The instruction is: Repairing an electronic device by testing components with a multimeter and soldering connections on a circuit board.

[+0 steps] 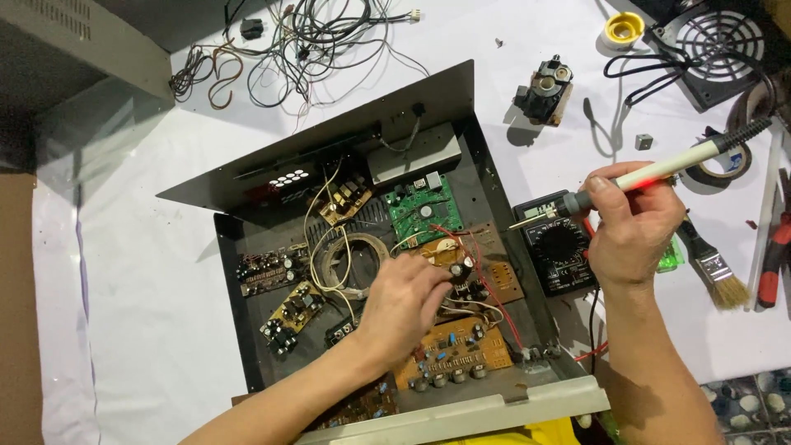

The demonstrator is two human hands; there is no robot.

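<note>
White sheet (124, 247) over work surface; patterned tile floor (746, 408) at corner; bright overhead light.

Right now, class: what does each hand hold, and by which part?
Right hand holds a soldering iron by its pale handle, tip up-left. Left hand pinches a capacitor on a brown board.

I see a white-covered table (148, 247) carrying an open metal chassis (247, 330) at centre, tangled wires (288, 41) far left, a multimeter (560, 251) and paintbrush (717, 272) right, a solder spool (622, 29) far right.

Tangled wires (288, 41) lie upper left of the frame. Solder spool (623, 30) and fan grille (718, 41) upper right. Paintbrush (715, 268) at right edge.
</note>
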